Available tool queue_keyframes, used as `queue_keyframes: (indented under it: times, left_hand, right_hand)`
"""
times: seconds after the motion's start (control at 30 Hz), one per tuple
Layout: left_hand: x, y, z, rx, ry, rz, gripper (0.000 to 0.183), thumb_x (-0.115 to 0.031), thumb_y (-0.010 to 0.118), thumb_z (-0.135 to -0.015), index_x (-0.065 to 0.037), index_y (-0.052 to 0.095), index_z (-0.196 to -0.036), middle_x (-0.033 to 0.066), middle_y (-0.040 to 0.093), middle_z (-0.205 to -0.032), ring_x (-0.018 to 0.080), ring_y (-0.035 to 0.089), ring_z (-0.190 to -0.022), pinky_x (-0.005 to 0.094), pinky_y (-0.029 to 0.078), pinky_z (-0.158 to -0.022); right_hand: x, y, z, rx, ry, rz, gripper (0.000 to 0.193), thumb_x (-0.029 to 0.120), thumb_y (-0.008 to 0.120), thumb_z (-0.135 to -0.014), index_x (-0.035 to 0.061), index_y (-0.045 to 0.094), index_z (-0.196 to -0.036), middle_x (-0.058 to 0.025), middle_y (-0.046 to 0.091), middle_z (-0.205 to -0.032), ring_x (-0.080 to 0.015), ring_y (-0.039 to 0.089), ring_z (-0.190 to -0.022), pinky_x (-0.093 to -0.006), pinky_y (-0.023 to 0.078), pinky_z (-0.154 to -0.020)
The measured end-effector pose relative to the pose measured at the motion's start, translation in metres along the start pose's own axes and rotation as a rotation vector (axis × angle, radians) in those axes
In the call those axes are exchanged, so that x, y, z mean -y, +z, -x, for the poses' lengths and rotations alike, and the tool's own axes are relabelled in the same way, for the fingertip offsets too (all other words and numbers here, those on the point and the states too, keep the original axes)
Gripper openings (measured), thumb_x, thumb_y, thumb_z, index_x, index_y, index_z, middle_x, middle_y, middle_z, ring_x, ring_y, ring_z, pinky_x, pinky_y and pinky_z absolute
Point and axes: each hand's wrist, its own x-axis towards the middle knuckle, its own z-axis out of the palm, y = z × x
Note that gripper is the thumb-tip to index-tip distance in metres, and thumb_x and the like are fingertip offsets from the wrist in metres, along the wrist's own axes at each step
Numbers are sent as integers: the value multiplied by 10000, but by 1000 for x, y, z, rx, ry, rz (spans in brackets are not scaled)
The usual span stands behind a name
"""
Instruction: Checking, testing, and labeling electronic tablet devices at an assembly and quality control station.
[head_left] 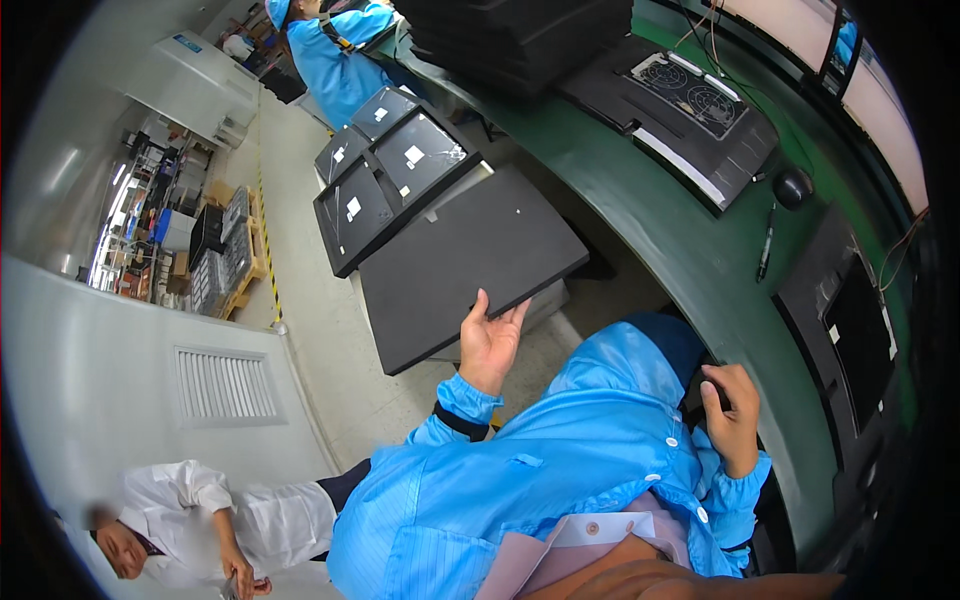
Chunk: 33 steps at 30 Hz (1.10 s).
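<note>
My left hand [490,345] grips the near edge of a flat black foam board [470,260], thumb over its top face; the fingers partly show at the edge. The board lies tilted beside a black tray [345,268] whose compartments hold dark flat screen panels [415,155] with small white stickers. What supports the board is mostly hidden under it. Above the rim of the green table [640,240], my right hand [733,415] is loosely curled, and nothing shows in it.
Black trays [510,40] are stacked high at the table's far end. A black fixture [680,120] with two round patterns, a mouse [793,187], a pen [766,245] and another fixture holding a dark panel [862,345] lie on the table. Two other people [335,65] are nearby.
</note>
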Motion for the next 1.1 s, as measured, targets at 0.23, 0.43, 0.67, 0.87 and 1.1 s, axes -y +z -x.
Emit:
queue_keyframes:
  times: [0.23, 0.43, 0.67, 0.87, 1.1]
  left_hand:
    - [-31, 16, -61, 138, 167, 71, 479, -218, 556, -1056, 14, 402, -1445, 192, 433, -1510, 382, 378, -1441, 596, 299, -1224]
    - [1, 8, -18, 86, 96, 90, 466, -197, 557, -1051, 6, 409, -1444, 181, 453, -1513, 389, 394, -1433, 598, 293, -1228]
    - [5, -3, -25, 66, -19, 248, 454, -181, 577, -1041, 13, 432, -1424, 193, 467, -1498, 384, 406, -1428, 587, 309, -1226]
    - [-4, 18, -77, 102, 98, 256, 453, -201, 558, -1053, 28, 440, -1425, 188, 476, -1488, 360, 441, -1401, 565, 325, -1228]
    - [-17, 10, -66, 44, 212, 174, 444, -218, 568, -1049, 18, 461, -1410, 174, 492, -1470, 371, 442, -1390, 562, 346, -1210]
  right_hand:
    - [5, 1, -5, 3, 12, -3, 186, 15, 681, -868, -45, 694, -1044, -155, 642, -882, -271, 622, -781, -350, 490, -711]
    - [3, 5, -2, -57, 22, -11, 182, 12, 680, -875, -48, 697, -1046, -159, 649, -895, -280, 632, -798, -351, 499, -727]
    - [3, 4, -2, -48, 33, 7, 173, 0, 674, -873, -45, 697, -1038, -157, 652, -901, -281, 632, -800, -353, 498, -723]
    - [8, 6, -3, -55, 7, 19, 162, 1, 675, -873, -42, 696, -1028, -156, 651, -893, -280, 629, -787, -353, 492, -706]
    - [0, 10, -3, -66, 1, 4, 155, 11, 682, -875, -40, 698, -1021, -161, 657, -887, -288, 630, -783, -361, 495, -703]
